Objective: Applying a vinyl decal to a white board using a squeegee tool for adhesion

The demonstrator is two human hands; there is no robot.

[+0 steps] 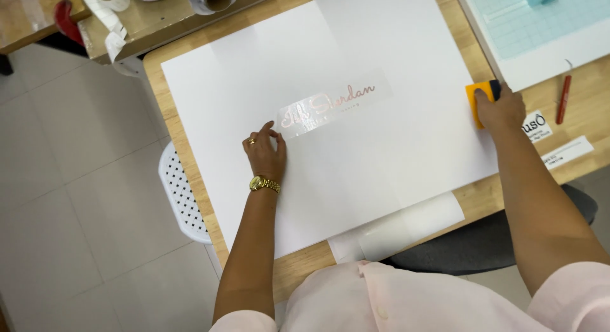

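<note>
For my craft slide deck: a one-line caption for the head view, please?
Left hand touches the end of a clear lettered strip on a white sheet; right hand holds an orange squeegee.

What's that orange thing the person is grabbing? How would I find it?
Start at the big white sheet covering the wooden table and follow its right edge upward. There the right hand rests on a small orange squeegee. It is the only orange, blocky thing there; the nearby red pen-like tool is thin and lies apart.
</note>
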